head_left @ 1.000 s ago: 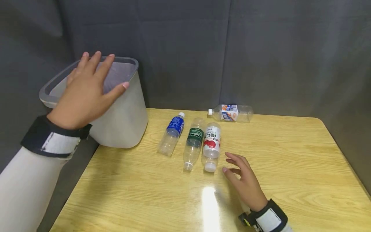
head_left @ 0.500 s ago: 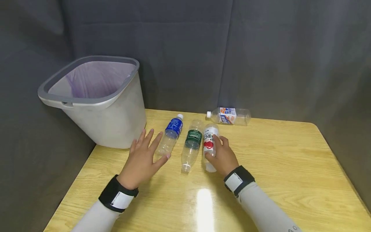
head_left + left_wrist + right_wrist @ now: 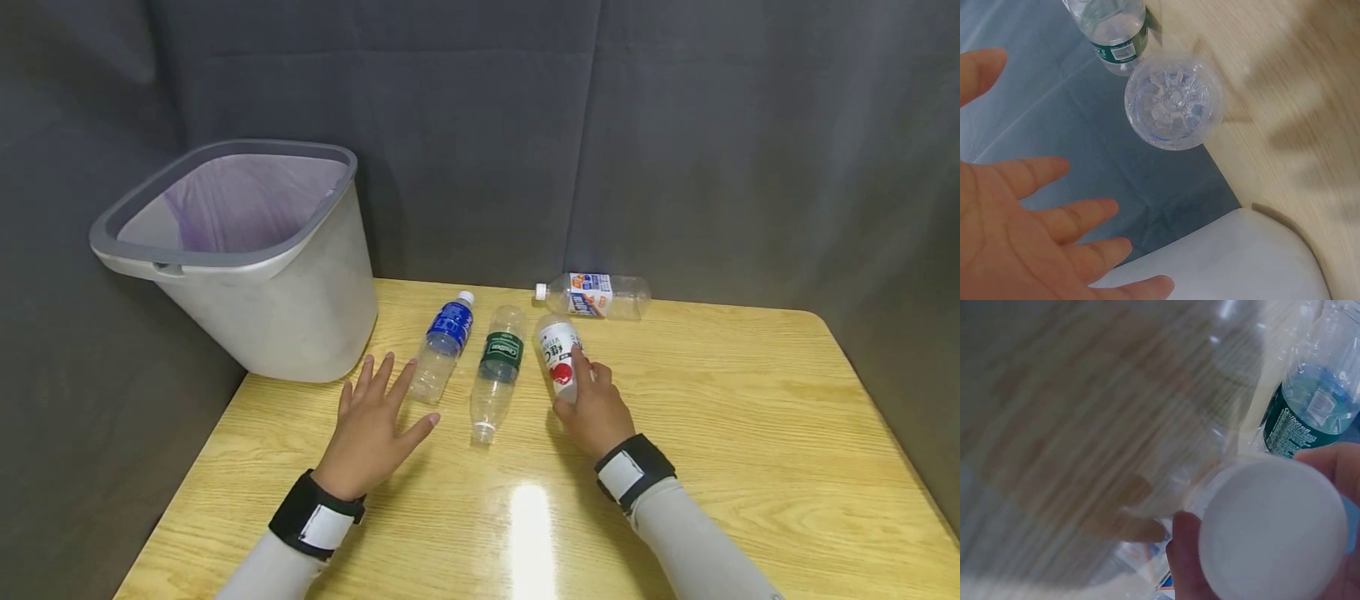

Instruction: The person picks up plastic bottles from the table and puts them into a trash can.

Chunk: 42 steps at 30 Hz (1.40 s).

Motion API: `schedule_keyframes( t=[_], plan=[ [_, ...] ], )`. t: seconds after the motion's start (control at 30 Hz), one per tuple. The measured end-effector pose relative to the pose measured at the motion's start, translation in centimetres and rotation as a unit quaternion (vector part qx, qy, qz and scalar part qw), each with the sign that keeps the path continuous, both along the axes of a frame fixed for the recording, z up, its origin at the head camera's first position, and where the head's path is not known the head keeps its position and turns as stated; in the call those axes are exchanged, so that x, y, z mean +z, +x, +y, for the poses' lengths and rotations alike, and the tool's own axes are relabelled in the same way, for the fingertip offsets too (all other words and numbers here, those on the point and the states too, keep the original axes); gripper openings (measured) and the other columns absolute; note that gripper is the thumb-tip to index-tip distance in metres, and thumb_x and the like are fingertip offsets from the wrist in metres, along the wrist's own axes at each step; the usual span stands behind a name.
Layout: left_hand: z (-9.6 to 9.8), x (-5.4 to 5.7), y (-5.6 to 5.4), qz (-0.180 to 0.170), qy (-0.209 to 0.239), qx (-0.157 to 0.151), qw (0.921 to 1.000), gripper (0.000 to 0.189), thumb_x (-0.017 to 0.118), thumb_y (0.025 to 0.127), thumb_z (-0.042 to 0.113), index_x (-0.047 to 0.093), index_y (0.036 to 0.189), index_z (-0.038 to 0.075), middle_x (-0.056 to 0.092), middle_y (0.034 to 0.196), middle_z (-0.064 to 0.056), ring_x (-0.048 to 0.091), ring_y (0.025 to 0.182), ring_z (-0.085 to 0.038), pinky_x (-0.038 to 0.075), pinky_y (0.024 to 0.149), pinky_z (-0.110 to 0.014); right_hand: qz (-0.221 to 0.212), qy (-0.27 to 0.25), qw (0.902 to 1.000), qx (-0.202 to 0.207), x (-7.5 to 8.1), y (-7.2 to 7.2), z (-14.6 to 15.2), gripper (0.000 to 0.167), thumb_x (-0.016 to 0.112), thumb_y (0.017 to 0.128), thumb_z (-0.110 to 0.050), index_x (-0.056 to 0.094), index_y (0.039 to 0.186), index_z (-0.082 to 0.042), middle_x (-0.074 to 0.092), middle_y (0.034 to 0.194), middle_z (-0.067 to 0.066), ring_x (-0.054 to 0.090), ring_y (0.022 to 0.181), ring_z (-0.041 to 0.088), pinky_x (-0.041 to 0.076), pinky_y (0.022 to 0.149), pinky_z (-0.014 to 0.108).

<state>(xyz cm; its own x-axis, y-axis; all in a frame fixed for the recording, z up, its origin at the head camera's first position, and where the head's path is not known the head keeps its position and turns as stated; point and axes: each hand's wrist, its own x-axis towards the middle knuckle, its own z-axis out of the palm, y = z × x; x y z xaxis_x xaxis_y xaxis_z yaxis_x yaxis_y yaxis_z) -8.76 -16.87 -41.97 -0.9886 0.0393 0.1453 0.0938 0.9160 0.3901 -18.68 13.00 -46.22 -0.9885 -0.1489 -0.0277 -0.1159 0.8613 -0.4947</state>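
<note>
Just right of the green-labelled bottle (image 3: 500,358): red-and-white-labelled bottle (image 3: 557,354), clasped by the right hand (image 3: 597,417) and freshly turned away from that neighbour, so seemingly ready for lifting. Left of the green-labelled bottle: left hand (image 3: 369,442), fingers spread, holding nothing.

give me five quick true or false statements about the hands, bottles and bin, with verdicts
1. The right hand grips the bottle with the red picture. True.
2. The left hand holds the blue-labelled bottle. False: the left hand holds nothing, its fingers spread.
3. The green-labelled bottle lies between the blue-labelled bottle and the gripped one. True.
4. The bin is right of all the bottles in the head view. False: the bin is left of them.
5. The rearmost bottle has a white cap. True.
</note>
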Motion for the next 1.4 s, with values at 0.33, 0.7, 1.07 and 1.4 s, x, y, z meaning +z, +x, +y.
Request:
schedule_keyframes(
  t=[0.33, 0.7, 1.07, 1.4],
  plan=[
    [0.9, 1.0, 0.3, -0.037, 0.079, -0.035, 0.9956, 0.088, 0.063, 0.093, 0.06, 0.027, 0.162, 0.018, 0.02, 0.168, -0.018, 0.006, 0.158, -0.041, 0.014, 0.121, -0.07, -0.02, -0.102, 0.9945, -0.007, -0.3, 1.7, 1.6, 0.084, 0.055, 0.101, -0.027, 0.003, 0.163, -0.006, 0.028, 0.154, 0.034, 0.058, 0.121, 0.046, 0.052, 0.099, 0.059],
    [6.3, 1.8, 0.4, -0.172, 0.318, -0.111, 0.9259, 0.083, 0.061, 0.094, 0.06, 0.013, 0.159, 0.046, 0.035, 0.164, 0.002, 0.038, 0.15, -0.026, 0.037, 0.117, -0.058, -0.021, -0.378, 0.9234, 0.065, 2.3, 10.2, 0.3, 0.08, 0.056, 0.104, -0.018, 0.004, 0.163, -0.03, 0.024, 0.161, 0.012, 0.047, 0.133, 0.027, 0.057, 0.088, 0.03],
    [10.9, 0.6, 0.6, -0.161, 0.489, -0.151, 0.8437, 0.083, 0.07, 0.095, 0.035, 0.017, 0.158, 0.041, 0.057, 0.135, -0.004, 0.068, 0.111, -0.015, 0.058, 0.091, -0.029, -0.045, -0.508, 0.8541, 0.103, 1.1, 14.4, -1.8, 0.087, 0.055, 0.1, -0.001, 0.005, 0.162, -0.036, 0.037, 0.155, 0.011, 0.06, 0.125, 0.014, 0.056, 0.096, 0.031],
    [10.8, -0.1, 1.0, -0.161, 0.484, -0.143, 0.8482, 0.086, 0.071, 0.095, 0.033, 0.014, 0.16, 0.039, 0.057, 0.137, -0.005, 0.067, 0.111, -0.016, 0.058, 0.09, -0.029, -0.046, -0.494, 0.8628, 0.098, 0.5, 14.5, -2.1, 0.086, 0.06, 0.101, -0.009, 0.007, 0.162, -0.036, 0.033, 0.159, 0.008, 0.055, 0.131, 0.012, 0.056, 0.098, 0.029]
  ],
)
